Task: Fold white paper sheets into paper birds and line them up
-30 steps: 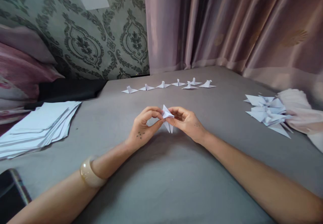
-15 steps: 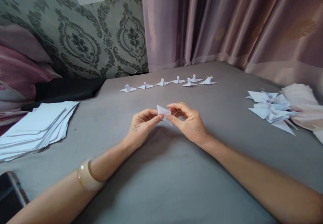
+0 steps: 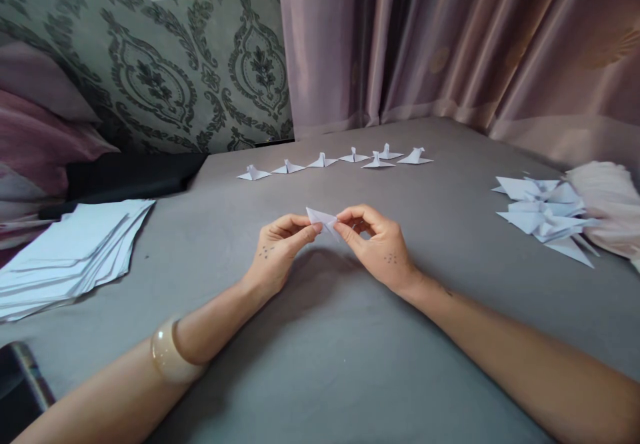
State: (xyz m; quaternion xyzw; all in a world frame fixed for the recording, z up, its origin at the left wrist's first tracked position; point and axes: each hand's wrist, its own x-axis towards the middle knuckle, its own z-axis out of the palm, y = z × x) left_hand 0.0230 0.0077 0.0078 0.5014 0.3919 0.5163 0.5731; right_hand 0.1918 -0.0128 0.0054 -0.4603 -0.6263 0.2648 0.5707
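A small piece of folded white paper (image 3: 323, 219) is held up between my two hands, above the grey cloth surface (image 3: 320, 337). My left hand (image 3: 283, 247) pinches its left side between thumb and fingers; a pale bangle circles that wrist. On the other side, my right hand (image 3: 377, 244) grips the paper's right edge with thumb and forefinger. A pointed flap sticks up at the upper left of the paper. The fingertips cover part of its folds.
Several small folded paper birds (image 3: 323, 160) stand in a row at the back. Larger folded paper pieces (image 3: 545, 211) are heaped at the right beside a pale cloth (image 3: 605, 197). A stack of white paper sheets (image 3: 75, 251) lies left, with a dark phone-like object (image 3: 23, 384) nearer me.
My right fingers have closed onto the paper's right edge; before, the forefinger was raised off it. The paper has turned slightly, its tip now leaning further left.
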